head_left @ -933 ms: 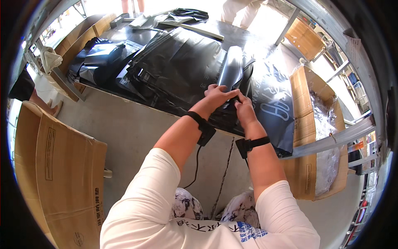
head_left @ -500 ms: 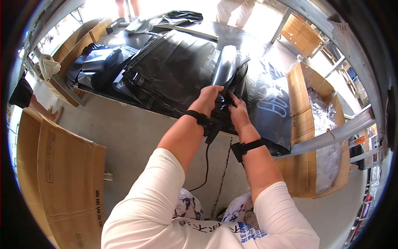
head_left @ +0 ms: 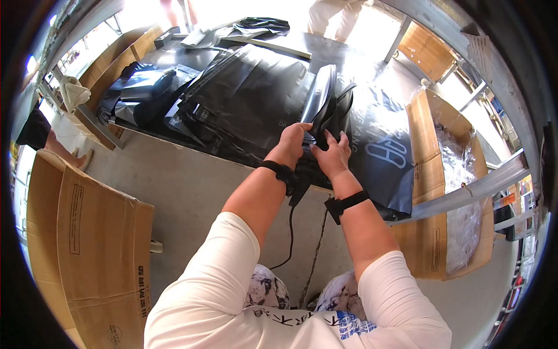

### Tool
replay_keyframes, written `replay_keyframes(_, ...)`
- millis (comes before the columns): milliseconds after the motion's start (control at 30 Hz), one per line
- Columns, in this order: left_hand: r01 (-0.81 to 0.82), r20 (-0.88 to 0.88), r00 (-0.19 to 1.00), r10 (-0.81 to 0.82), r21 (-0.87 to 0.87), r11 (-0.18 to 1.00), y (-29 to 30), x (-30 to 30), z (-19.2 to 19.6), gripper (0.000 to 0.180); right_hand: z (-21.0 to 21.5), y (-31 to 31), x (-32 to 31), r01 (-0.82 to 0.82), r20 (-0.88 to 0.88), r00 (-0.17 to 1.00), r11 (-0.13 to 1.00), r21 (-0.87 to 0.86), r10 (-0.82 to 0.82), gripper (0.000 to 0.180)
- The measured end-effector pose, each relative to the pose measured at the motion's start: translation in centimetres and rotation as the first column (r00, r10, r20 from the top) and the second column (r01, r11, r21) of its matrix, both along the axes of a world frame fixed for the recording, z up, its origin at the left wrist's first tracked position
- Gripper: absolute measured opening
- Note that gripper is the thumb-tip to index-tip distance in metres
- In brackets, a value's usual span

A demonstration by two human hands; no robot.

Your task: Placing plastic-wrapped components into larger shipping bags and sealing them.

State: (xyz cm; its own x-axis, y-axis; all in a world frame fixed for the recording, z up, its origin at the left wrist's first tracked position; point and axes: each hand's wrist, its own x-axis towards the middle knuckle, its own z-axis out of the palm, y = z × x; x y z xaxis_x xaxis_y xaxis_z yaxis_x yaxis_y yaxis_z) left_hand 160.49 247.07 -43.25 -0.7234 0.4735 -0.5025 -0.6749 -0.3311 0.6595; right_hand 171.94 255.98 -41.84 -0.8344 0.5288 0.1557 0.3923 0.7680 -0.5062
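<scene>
A folded black plastic bag (head_left: 323,93) stands partly upright on the table, its glossy side catching the light. My left hand (head_left: 290,142) grips its near end from the left, with fingertips tucked out of sight behind the plastic. From the right, my right hand (head_left: 333,155) is closed on loose black folds of the same bag, thumb toward the left hand. Directly left lies a stack of flat black plastic bags (head_left: 250,87). On the right, another dark bag (head_left: 381,151) with a pale blue print lies flat, close to my right hand.
A carton (head_left: 427,139) holding clear plastic film (head_left: 462,215) stands to the right, behind a metal rail (head_left: 471,191). At lower left is a big cardboard box (head_left: 99,244). Wrapped dark packages (head_left: 142,87) lie at the table's left end. Another person's legs (head_left: 334,17) show beyond it.
My right hand has shifted slightly left and up along the folds, its fingers now higher on the plastic. My left hand keeps its grip. The whole view has moved a little.
</scene>
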Motion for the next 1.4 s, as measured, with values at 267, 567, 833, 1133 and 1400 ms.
replay_keyframes(267,-0.113,-0.269,0.961,0.062,-0.178,0.978,-0.5,-0.1,-1.5,0.029,1.0,-1.3,-0.9,0.064,0.252,0.967,0.996,-0.061,-0.046,0.076)
replay_keyframes(567,-0.262,-0.636,0.606,-0.478,-0.727,0.635,-0.1,3.8,3.9,0.073,1.4,-0.4,-0.1,-0.2,0.45,0.888,0.958,0.203,0.09,0.062)
replay_keyframes(833,-0.3,-0.606,0.743,-0.284,-0.68,0.669,-0.8,-0.8,-0.4,0.037,3.0,-3.7,0.5,-0.186,0.397,0.907,0.98,0.071,0.144,0.087)
replay_keyframes(1133,-0.387,-0.554,0.794,0.251,-0.142,0.911,-4.5,-2.6,8.2,0.03,0.0,-2.0,-0.4,0.04,0.109,0.994,0.982,-0.183,-0.02,0.103)
replay_keyframes(1400,-0.725,-0.957,0.288,0.033,-0.195,0.66,-16.9,-6.6,16.0,0.034,3.4,-6.2,-2.0,0.114,0.377,0.926,0.959,-0.261,-0.008,0.1)
